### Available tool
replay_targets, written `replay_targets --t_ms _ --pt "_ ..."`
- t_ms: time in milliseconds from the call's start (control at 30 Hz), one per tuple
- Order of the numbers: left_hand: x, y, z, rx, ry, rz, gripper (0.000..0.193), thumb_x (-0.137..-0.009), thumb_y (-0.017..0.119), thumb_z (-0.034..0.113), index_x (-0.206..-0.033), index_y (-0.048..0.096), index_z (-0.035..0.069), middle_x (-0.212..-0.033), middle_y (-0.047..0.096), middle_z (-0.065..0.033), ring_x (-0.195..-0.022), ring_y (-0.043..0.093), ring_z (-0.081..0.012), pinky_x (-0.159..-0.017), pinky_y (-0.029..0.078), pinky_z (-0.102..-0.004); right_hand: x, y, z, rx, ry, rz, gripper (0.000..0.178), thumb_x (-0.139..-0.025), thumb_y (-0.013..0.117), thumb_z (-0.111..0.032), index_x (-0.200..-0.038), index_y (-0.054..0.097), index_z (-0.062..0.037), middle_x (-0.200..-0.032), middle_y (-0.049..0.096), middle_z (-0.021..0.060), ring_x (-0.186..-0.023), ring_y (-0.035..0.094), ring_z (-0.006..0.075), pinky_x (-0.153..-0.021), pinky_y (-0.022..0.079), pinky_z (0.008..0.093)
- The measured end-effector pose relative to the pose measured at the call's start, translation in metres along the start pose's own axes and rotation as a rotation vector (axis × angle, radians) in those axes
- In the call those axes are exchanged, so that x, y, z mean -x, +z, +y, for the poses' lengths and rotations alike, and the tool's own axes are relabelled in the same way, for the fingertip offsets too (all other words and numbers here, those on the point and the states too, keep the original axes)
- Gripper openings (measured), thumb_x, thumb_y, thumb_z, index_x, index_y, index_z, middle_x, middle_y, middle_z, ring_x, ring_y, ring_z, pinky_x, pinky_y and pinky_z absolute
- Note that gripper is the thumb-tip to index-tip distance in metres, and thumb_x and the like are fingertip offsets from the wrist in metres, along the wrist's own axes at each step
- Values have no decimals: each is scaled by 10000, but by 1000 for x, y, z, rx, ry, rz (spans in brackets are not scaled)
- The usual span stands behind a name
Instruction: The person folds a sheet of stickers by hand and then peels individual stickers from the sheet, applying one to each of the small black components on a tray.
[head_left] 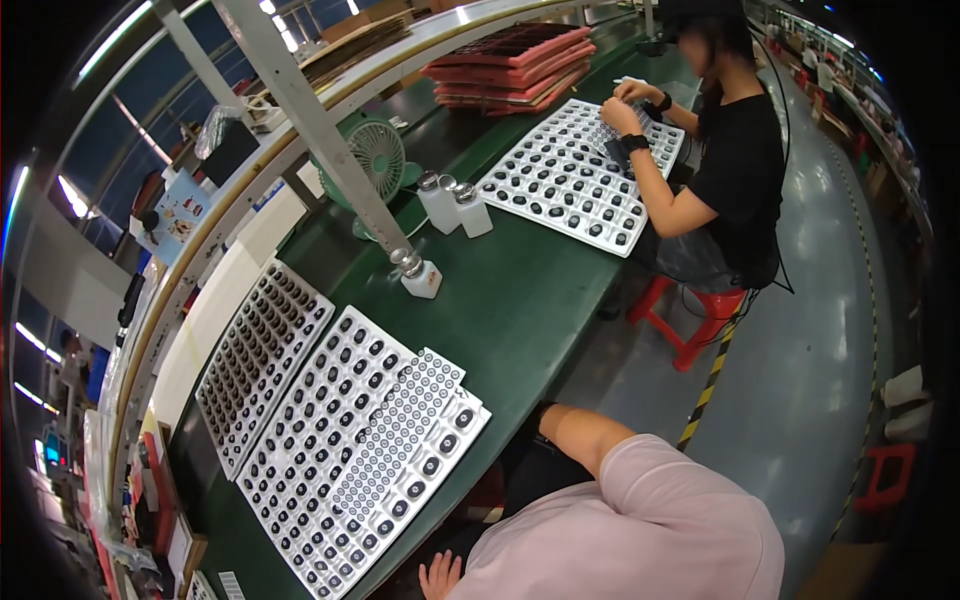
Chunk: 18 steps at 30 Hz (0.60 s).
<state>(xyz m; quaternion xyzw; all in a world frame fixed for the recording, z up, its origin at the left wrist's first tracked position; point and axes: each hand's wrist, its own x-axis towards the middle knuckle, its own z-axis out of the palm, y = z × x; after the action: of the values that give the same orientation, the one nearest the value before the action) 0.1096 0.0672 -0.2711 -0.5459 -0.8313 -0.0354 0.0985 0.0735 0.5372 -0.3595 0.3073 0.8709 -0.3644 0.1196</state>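
My left hand point(440, 575) lies low beside the table edge, over dark cloth, with its fingers stretched and slightly apart; nothing shows in it. My right arm point(590, 436) comes out of a pink sleeve and reaches toward the table edge; its hand is hidden. In front of me lies a white moulded tray point(335, 345) with rows of small black oval parts in its pockets. On top of this tray rests a pale sheet point(400, 430) covered with small ringed circles. A second filled tray point(265, 365), partly in shadow, lies along its far side.
A small dispenser bottle point(420, 278) and two more bottles point(455, 205) stand on the green table point(510, 300). Beyond are a green fan point(378, 158), a post and stacked red trays point(515, 65). A co-worker point(735, 150) handles parts over another white tray point(580, 180), seated on a red stool point(690, 320).
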Motion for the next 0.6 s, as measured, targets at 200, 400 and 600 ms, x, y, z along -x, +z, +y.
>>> replay_targets --t_ms 200,400,600 --pt "52 50 -18 -38 -338 118 445 -911 524 327 -1309 502 127 -1361 496 -181 -1292 431 -355 -1081 245 -564 8 -5 -16 -133 80 4 743 -835 455 -630 -1477 305 -287 -1566 166 122 -1394 143 452 -1045 303 585" --pt "17 15 5 262 -605 319 622 -865 615 330 -1359 407 14 -1415 373 -274 -1332 332 -420 -1097 228 -547 22 13 12 249 -210 88 795 -820 485 -641 -1495 251 -294 -1581 110 107 -1369 189 479 -1027 336 585" --pt "-33 -23 -2 504 -1149 225 756 -844 690 281 -1398 314 -70 -1432 327 -303 -1330 307 -434 -1118 227 -441 99 -10 -10 256 -33 -18 944 -775 598 -609 -1520 147 -243 -1579 65 149 -1340 242 510 -1030 337 590"
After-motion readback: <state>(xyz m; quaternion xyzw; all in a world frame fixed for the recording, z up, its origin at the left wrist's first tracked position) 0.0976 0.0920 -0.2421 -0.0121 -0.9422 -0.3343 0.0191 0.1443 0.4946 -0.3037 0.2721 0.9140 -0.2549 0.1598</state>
